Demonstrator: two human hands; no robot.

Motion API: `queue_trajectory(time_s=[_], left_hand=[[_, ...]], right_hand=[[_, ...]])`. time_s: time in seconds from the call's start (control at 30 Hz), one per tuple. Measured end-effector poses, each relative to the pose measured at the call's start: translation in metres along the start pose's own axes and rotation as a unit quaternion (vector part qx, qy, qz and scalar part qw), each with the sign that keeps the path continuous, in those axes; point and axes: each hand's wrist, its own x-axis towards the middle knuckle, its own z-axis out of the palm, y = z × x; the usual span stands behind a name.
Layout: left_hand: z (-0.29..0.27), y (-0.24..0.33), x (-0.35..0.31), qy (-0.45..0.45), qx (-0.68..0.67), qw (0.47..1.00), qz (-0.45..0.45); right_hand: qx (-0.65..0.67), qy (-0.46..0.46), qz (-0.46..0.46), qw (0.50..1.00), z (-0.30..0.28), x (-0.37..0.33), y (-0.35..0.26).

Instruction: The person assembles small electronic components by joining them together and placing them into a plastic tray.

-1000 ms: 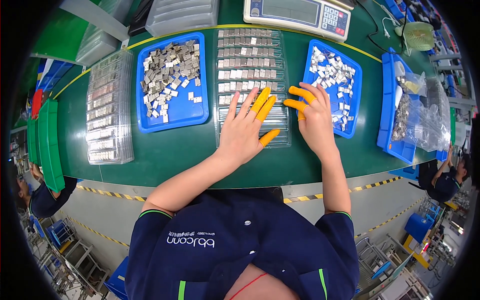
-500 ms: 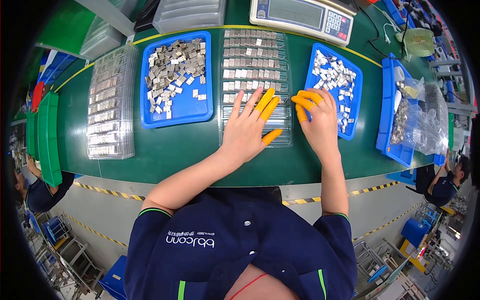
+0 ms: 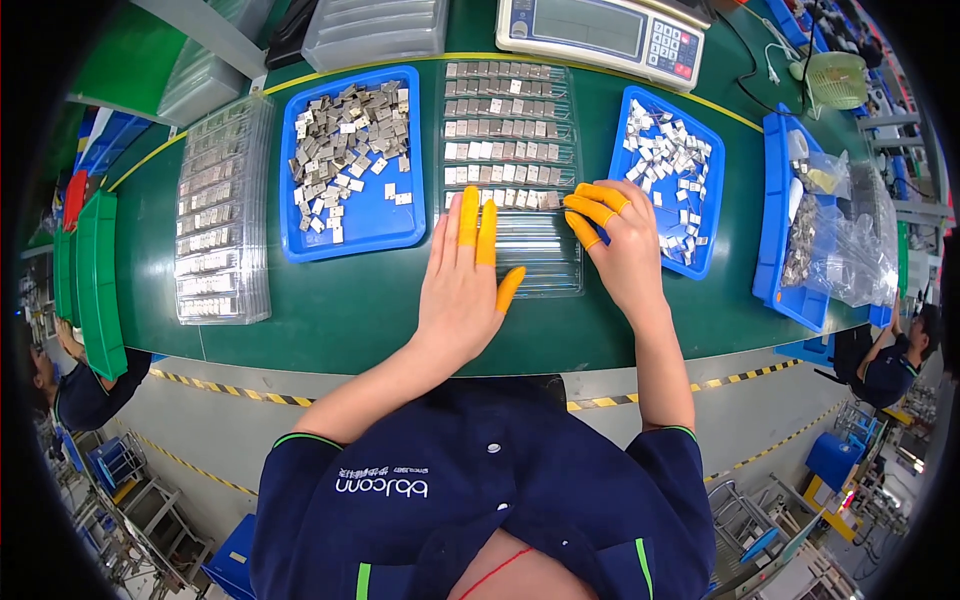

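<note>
My left hand [image 3: 460, 285] lies flat with its fingers stretched over the lower left of a clear plastic tray [image 3: 545, 285]. Yellow finger cots cover its thumb and two of its fingers. At the tray's right edge, the fingers of my right hand [image 3: 628, 240], also in yellow cots, are drawn together by the end of the lowest filled row; whatever they hold is hidden. Small metal-and-white rectangular parts [image 3: 500, 151] stand in several rows across the tray's upper half. Bare ridged slots show in its lower half, between my hands.
Left of the tray, a blue bin [image 3: 385, 230] holds grey rectangular parts; on the right, another blue bin [image 3: 685, 262] holds white ones. A stack of filled clear trays [image 3: 222, 220] stands further left. Behind are a weighing scale [image 3: 600, 35] and clear containers [image 3: 375, 30].
My left hand has slid left and slightly down, off the middle of the tray. My right hand has shifted a little left, its fingertips now at the tray's right edge.
</note>
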Motion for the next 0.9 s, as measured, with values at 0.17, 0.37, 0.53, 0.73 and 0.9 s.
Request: queue_trajectory(time_s=[0.17,0.37,0.53,0.73,0.9], left_hand=[[0.004,-0.011,-0.011,0.005,0.022,0.999,-0.024],[0.002,-0.014,-0.009,0.008,0.013,0.999,-0.037],[0.0,-0.014,-0.01,0.01,-0.003,0.999,-0.039],[-0.003,-0.015,0.005,-0.011,0.029,0.999,0.011],[0.004,-0.017,0.004,-0.016,0.051,0.998,0.023]], right_hand=[[0.01,-0.011,-0.039,0.999,0.01,0.004,-0.007],[-0.031,-0.021,-0.052,0.998,0.019,0.005,-0.006],[-0.035,-0.011,-0.044,0.998,0.021,0.006,-0.008],[-0.006,-0.014,-0.04,0.999,0.023,0.009,-0.013],[-0.016,-0.031,-0.081,0.996,0.031,0.015,-0.021]])
